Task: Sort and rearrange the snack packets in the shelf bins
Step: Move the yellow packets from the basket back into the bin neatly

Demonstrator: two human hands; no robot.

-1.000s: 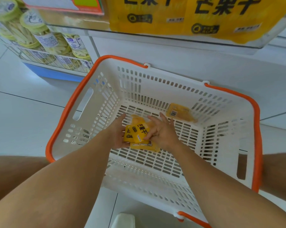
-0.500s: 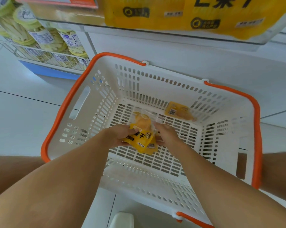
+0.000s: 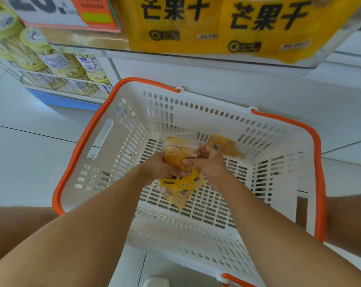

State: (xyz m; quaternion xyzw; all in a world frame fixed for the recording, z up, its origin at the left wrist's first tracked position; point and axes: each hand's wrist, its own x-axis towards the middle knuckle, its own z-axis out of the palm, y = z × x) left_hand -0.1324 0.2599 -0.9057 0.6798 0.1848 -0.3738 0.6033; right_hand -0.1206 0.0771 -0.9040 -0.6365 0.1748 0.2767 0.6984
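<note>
- while both hands are working over the white slotted basket (image 3: 121, 154), the left hand (image 3: 157, 168) and right hand (image 3: 209, 164) are gripping a bunch of glossy yellow snack packets (image 3: 178, 181).
- long axis is running near-to-far, clear crinkled tops pointing far.

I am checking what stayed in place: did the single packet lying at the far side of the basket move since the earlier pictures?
No. The lone packet still lies on the basket floor against the far wall, at the same slots.
</note>
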